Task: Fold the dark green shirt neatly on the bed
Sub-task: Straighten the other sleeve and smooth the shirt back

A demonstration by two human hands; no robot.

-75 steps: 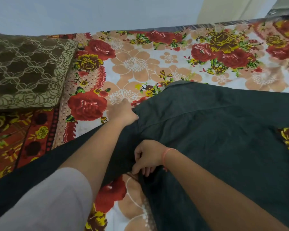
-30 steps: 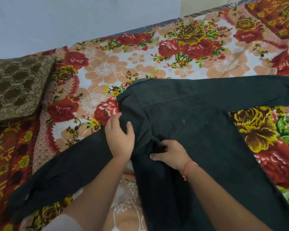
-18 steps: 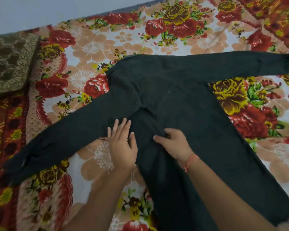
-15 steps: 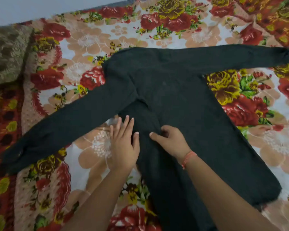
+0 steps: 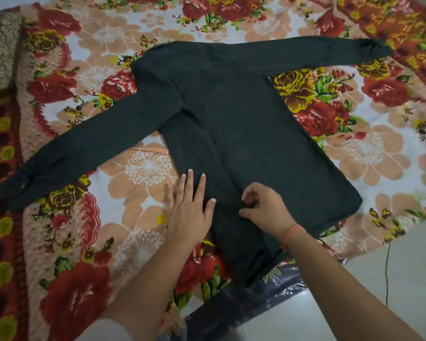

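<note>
Left sleeve (image 5: 84, 143) of the dark green shirt (image 5: 244, 114) runs out well to the left of the left hand (image 5: 190, 212), cuff farthest. Left hand: flat, fingers straight, pressing the body's left edge near the hem. Shirt lies spread on the bed (image 5: 143, 166), hem nearest the person, long axis straight ahead of both hands. Right hand (image 5: 266, 210), just beside the left: fingers curled, pinching a small ridge of cloth. Right sleeve (image 5: 317, 52) extends ahead and right, well apart. Judgement: a sleeve fold likely follows; left hand is nearer the left sleeve.
</note>
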